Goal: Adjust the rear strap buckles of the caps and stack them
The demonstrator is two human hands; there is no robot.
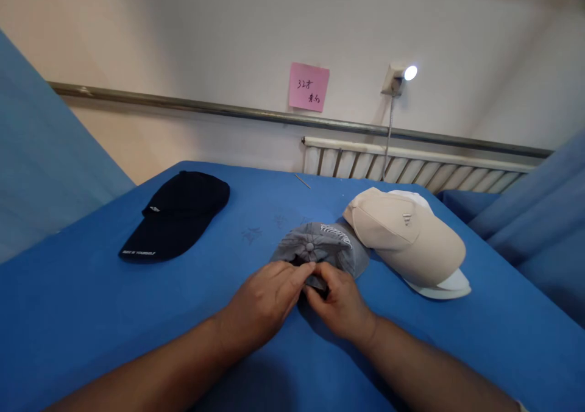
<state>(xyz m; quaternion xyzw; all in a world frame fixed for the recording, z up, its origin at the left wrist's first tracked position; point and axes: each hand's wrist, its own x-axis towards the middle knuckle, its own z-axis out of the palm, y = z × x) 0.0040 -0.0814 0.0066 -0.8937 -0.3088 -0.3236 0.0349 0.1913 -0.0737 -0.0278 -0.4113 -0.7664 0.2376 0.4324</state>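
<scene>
A grey cap point(322, 247) lies on the blue table point(91, 302) in front of me. My left hand point(262, 302) and my right hand point(338, 302) meet at the cap's near edge. Both have their fingers closed in a pinch on the grey fabric there. The part of the cap under my fingers is hidden.
A black cap point(178, 214) lies at the left of the table. A beige cap point(404, 235) stacked on a white cap point(450, 284) sits just right of the grey one. Behind are a wall rail, a pink note point(309, 86), a radiator point(411, 168) and a small lamp point(402, 75).
</scene>
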